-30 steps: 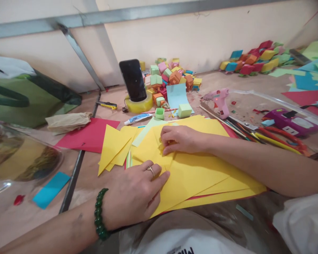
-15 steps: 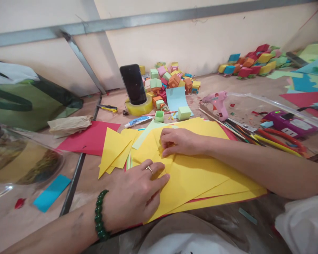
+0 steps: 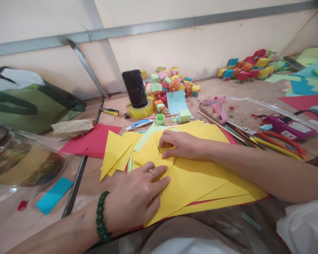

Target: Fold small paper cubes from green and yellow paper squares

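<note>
A stack of yellow paper sheets (image 3: 198, 180) lies before me, with red edges showing under it. My left hand (image 3: 137, 190), wearing a ring and a green bead bracelet, rests on the top with its fingers stretched out. Just beyond it, my right hand (image 3: 178, 144) has its fingers curled in toward the thumb around a bit of yellow paper; the fingers partly hide what they grip. A pale green paper strip (image 3: 145, 138) lies beside that hand. Cut yellow paper pieces (image 3: 115, 153) overlap at the stack's left side.
A phone (image 3: 135, 88) leans on a tape roll (image 3: 140, 110), near piled paper cubes (image 3: 159, 88). At right are a pink glue gun (image 3: 217, 107), scissors (image 3: 281, 141) and a purple power strip (image 3: 286, 126). A clear container (image 3: 23, 158) and red paper (image 3: 95, 141) lie left.
The whole view has shifted slightly. Both hands stay almost in place on the yellow paper; the left fingers have moved very slightly.
</note>
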Available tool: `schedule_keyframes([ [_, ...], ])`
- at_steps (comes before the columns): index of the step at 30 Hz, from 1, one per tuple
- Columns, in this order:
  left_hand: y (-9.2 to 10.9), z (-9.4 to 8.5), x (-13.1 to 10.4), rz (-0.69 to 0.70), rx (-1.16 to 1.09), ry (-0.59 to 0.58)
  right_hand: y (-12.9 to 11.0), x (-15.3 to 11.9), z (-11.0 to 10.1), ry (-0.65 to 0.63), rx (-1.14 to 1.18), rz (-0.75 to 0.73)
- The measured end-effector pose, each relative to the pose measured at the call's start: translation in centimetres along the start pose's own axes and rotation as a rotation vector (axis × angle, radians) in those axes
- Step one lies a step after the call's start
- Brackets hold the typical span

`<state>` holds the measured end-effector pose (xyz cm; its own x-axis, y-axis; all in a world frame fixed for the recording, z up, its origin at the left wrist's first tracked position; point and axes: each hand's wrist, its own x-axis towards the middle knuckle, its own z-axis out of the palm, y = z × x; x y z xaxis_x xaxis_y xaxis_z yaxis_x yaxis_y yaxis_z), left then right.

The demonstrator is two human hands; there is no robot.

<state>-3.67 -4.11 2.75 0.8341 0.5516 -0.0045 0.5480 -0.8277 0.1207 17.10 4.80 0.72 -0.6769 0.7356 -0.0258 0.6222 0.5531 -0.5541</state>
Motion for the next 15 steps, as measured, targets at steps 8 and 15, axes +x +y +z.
schedule_keyframes([
  [8, 0.0, -0.1, 0.1, -0.01, -0.011, -0.027, -1.1, -1.2, -1.3, -0.053, -0.087, 0.005],
  [15, -0.2, 0.0, 0.1, 0.02, -0.005, 0.017, -0.4, -1.2, -1.9, -0.075, -0.115, 0.034],
])
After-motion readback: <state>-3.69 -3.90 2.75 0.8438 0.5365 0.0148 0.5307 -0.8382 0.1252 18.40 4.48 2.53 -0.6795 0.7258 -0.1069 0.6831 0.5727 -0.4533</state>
